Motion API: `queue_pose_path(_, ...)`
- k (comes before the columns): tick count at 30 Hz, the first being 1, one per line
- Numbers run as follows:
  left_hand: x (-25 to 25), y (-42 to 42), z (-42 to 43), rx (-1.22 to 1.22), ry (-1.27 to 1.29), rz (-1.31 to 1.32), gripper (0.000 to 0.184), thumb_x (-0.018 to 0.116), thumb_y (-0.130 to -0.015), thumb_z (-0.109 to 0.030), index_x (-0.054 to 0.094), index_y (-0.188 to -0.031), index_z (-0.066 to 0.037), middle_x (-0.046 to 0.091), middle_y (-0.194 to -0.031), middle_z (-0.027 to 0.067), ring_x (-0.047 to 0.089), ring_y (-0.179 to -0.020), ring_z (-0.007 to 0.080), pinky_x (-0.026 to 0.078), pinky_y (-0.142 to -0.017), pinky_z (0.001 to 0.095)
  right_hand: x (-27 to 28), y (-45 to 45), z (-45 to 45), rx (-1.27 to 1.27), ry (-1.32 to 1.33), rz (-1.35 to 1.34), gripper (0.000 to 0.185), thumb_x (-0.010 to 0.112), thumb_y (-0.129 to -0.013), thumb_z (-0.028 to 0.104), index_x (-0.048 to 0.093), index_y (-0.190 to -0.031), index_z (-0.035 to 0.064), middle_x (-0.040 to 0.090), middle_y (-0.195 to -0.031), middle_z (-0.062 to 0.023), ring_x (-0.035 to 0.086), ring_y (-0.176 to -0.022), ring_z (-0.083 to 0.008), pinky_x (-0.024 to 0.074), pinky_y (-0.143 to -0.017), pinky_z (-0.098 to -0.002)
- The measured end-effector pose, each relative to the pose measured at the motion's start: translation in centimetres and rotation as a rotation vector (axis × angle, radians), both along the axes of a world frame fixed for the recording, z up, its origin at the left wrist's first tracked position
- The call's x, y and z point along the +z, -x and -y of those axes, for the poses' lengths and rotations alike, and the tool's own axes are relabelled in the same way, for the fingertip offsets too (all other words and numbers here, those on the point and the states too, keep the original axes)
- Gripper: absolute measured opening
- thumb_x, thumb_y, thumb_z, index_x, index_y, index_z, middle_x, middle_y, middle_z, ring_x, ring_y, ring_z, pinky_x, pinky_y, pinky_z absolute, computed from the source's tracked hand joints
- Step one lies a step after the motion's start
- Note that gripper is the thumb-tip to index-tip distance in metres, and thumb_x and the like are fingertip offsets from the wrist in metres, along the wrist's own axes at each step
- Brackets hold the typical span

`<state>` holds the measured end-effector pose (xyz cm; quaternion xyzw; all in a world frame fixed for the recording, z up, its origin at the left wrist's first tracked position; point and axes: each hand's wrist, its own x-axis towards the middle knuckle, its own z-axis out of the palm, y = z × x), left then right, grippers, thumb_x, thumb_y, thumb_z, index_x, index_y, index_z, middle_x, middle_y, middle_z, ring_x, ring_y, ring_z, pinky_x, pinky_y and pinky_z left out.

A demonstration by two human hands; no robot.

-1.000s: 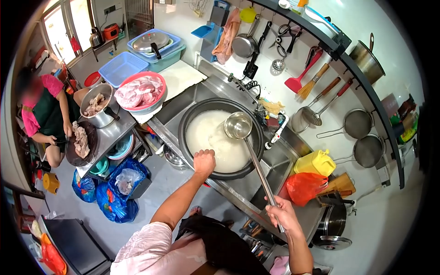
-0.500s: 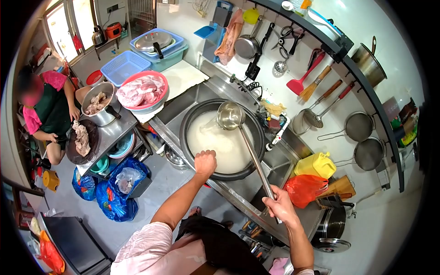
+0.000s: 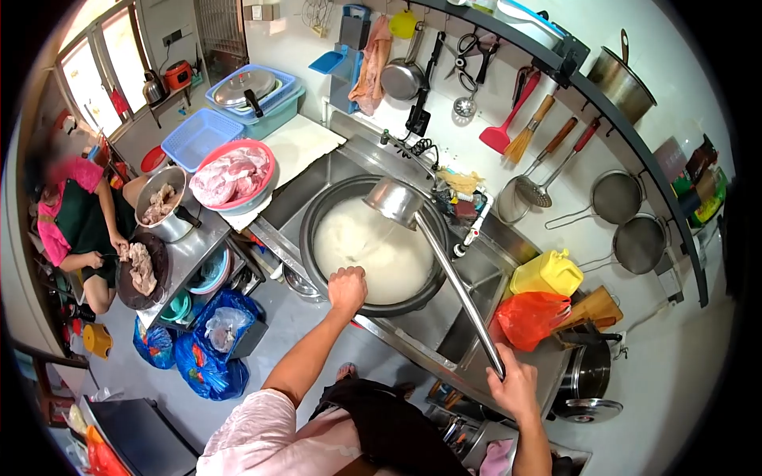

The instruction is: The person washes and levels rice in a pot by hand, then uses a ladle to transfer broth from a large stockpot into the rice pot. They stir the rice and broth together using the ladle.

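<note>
Clasped in the right grip (image 3: pixel 514 384), the ladle (image 3: pixel 458 287) slanted forward-left over the basin (image 3: pixel 310 252), the left grip (image 3: pixel 347 290)'s hold unclear.

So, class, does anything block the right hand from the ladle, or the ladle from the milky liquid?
Nothing visible does: the right hand grips the ladle by its handle, and no object shows between its scoop and the milky liquid. The left hand is at the pot's rim, off to one side.
</note>
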<state>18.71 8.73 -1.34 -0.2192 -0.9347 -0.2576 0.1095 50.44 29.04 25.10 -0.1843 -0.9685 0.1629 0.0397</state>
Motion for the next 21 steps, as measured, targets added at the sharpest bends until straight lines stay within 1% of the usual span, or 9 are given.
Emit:
queue_pose_path(4,0.4,-0.2,0.0,-0.004,-0.004,-0.038,0.009,0.067,-0.082,-0.014,0.072,-0.089,-0.010,0.071,-0.087,0.0091,0.066,-0.087,0.0298,0.051,-0.079,0.0449,-2.4,-3.0,-0.5,-0.073,0.008,-0.107,0.041,0.071,-0.081,0.012,0.061,-0.121,0.0088,0.070,-0.079,-0.0180,0.068,-0.072,-0.0423,0.0527,-0.063,-0.0489)
queue_pose_path(5,0.5,-0.3,0.0,-0.003,-0.013,-0.042,0.009,0.067,-0.082,-0.014,0.072,-0.089,-0.010,0.071,-0.088,0.0088,0.065,-0.088,0.0297,0.050,-0.080,0.0446,-2.8,-3.7,-0.7,-0.098,0.025,-0.126,0.040,0.071,-0.080,0.008,0.062,-0.119,0.0064,0.067,-0.072,-0.0138,0.069,-0.066,-0.0334,0.0528,-0.061,-0.0436)
queue_pose_path(8,0.6,-0.3,-0.1,-0.005,-0.028,-0.058,0.013,0.067,-0.080,-0.012,0.072,-0.092,-0.011,0.070,-0.094,0.0071,0.063,-0.094,0.0284,0.049,-0.083,0.0434,-4.0,-6.7,-1.4,-0.289,0.389,-0.105,0.036,0.069,-0.082,0.003,0.063,-0.118,0.0032,0.064,-0.064,-0.0053,0.066,-0.056,-0.0195,0.0487,-0.053,-0.0353)
queue_pose_path(9,0.6,-0.3,0.0,-0.009,-0.021,-0.065,0.016,0.067,-0.079,-0.012,0.072,-0.094,-0.012,0.069,-0.096,0.0059,0.062,-0.096,0.0275,0.049,-0.084,0.0425,-4.7,-8.2,-1.8,-0.411,0.748,-0.135,0.034,0.066,-0.083,-0.004,0.063,-0.117,-0.0008,0.060,-0.060,-0.0001,0.057,-0.048,-0.0106,0.0401,-0.044,-0.0286)
queue_pose_path(12,0.8,-0.2,0.0,-0.026,-0.009,-0.058,0.020,0.068,-0.077,-0.010,0.071,-0.097,-0.012,0.066,-0.105,0.0047,0.059,-0.103,0.0270,0.047,-0.087,0.0420,-3.6,-11.5,-1.8,-0.559,1.218,-0.291,0.034,0.063,-0.082,-0.008,0.062,-0.115,-0.0039,0.057,-0.059,-0.0006,0.050,-0.041,-0.0116,0.0341,-0.039,-0.0268)
queue_pose_path(16,0.6,-0.5,0.1,-0.045,0.002,-0.054,0.021,0.068,-0.077,-0.010,0.071,-0.098,-0.012,0.065,-0.109,0.0048,0.058,-0.106,0.0279,0.046,-0.089,0.0426,-4.1,-16.8,-1.7,-0.650,1.249,-0.519,0.032,0.057,-0.082,-0.001,0.059,-0.113,-0.0065,0.052,-0.054,-0.0050,0.043,-0.032,-0.0133,0.0326,-0.032,-0.0269)
queue_pose_path(17,0.6,-0.5,0.1,-0.051,0.019,-0.050,0.023,0.069,-0.077,-0.010,0.071,-0.099,-0.013,0.065,-0.110,0.0047,0.058,-0.106,0.0277,0.045,-0.089,0.0422,-6.6,-20.1,-2.9,-0.638,1.192,-0.569,0.033,0.055,-0.082,0.000,0.057,-0.115,-0.0074,0.049,-0.051,-0.0040,0.039,-0.030,-0.0136,0.0305,-0.030,-0.0269)
queue_pose_path(18,0.6,-0.4,0.1,-0.058,0.035,-0.048,0.024,0.069,-0.077,-0.010,0.071,-0.101,-0.013,0.065,-0.111,0.0046,0.058,-0.107,0.0274,0.045,-0.089,0.0418,-6.2,-21.1,-2.4,-0.685,1.200,-0.596,0.032,0.057,-0.087,0.005,0.057,-0.118,-0.0029,0.047,-0.055,-0.0005,0.038,-0.035,-0.0099,0.0289,-0.033,-0.0246)
queue_pose_path(21,0.5,-0.3,-0.1,-0.067,0.048,-0.038,0.024,0.069,-0.077,-0.010,0.071,-0.101,-0.013,0.064,-0.111,0.0049,0.057,-0.109,0.0280,0.045,-0.091,0.0431,-6.0,-23.6,-2.0,-0.795,1.159,-0.793,0.030,0.059,-0.089,0.009,0.058,-0.118,-0.0007,0.046,-0.057,0.0006,0.038,-0.037,-0.0084,0.0284,-0.034,-0.0241)
